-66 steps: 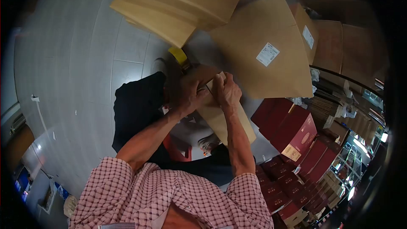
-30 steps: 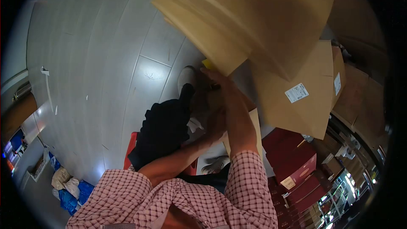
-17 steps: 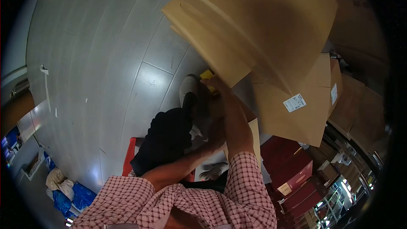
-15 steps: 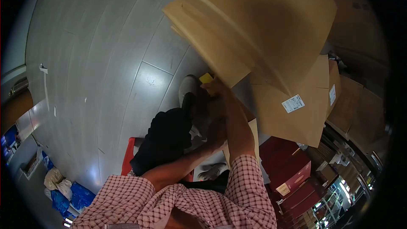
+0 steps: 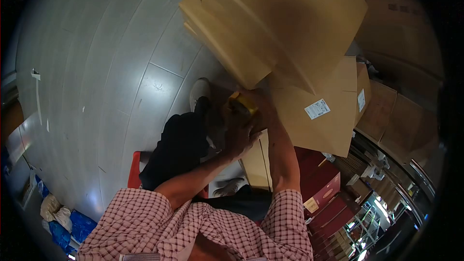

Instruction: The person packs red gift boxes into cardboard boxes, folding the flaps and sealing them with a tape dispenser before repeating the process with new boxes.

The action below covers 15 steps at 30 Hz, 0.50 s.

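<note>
A yellow roll of tape [image 5: 245,102] is between my hands, in shadow just below the big cardboard box. My right hand [image 5: 261,104] grips it from the right side, fingers wrapped round it. From below, my left hand [image 5: 238,134] has its curled fingers against the lower part of the roll; the fingertips are dark and hard to make out. Under my hands stands a narrow cardboard box [image 5: 256,162], partly covered by my right forearm. The large cardboard box [image 5: 295,24] fills the upper middle, close to my right hand.
More labelled cardboard boxes [image 5: 333,111] stand to the right, with dark red boxes [image 5: 321,183] below them. A red stool [image 5: 134,169] shows beside my dark-trousered leg [image 5: 176,145]. Blue and white bags [image 5: 82,224] lie at the lower left on the grey tiled floor [image 5: 96,92].
My left hand has come up to the roll of tape. The right hand has drawn the roll slightly down and turned it. The view has shifted, so the boxes appear further left.
</note>
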Motion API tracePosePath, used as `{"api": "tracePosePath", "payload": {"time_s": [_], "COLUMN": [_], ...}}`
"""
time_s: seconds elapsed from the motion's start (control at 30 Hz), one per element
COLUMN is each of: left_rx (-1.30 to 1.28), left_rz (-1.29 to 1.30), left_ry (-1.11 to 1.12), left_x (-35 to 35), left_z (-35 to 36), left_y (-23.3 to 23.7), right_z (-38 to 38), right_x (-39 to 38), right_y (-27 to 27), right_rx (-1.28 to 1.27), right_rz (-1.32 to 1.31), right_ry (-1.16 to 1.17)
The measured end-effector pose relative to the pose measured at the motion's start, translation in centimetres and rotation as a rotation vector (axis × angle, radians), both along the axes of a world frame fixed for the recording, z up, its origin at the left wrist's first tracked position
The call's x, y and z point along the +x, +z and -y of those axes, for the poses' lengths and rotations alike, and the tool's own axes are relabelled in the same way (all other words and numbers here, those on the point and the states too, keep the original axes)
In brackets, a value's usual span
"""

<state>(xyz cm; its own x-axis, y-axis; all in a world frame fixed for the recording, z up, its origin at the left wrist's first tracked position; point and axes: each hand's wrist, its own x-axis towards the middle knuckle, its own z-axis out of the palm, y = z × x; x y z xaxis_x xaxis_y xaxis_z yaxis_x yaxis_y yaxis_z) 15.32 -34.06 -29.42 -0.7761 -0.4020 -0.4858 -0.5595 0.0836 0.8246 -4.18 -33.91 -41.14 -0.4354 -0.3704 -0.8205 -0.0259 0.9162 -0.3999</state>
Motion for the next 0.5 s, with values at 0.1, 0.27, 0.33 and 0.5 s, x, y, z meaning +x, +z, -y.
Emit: {"api": "tracePosePath", "payload": {"time_s": [0.1, 0.27, 0.33, 0.5], "left_rx": [0.005, 0.045, 0.055, 0.095], "left_rz": [-0.002, 0.011, -0.084, -0.021], "left_ry": [0.005, 0.028, 0.181, 0.218], "left_x": [0.0, 0.3, 0.2, 1.1], "left_z": [-0.2, 0.0, -0.4, -1.9], "left_y": [0.2, 0.2, -0.3, -1.2], "right_z": [-1.9, -2.3, -1.1, -1.0], "right_x": [-0.4, -0.7, -0.6, 0.0], "right_y": [0.4, 3.4, 4.7, 11.4], "right_rx": [-0.068, -0.184, -0.144, -0.113], "right_rz": [0.005, 0.270, 0.098, 0.075], "right_ry": [0.048, -0.307, -0.297, -0.274]}}
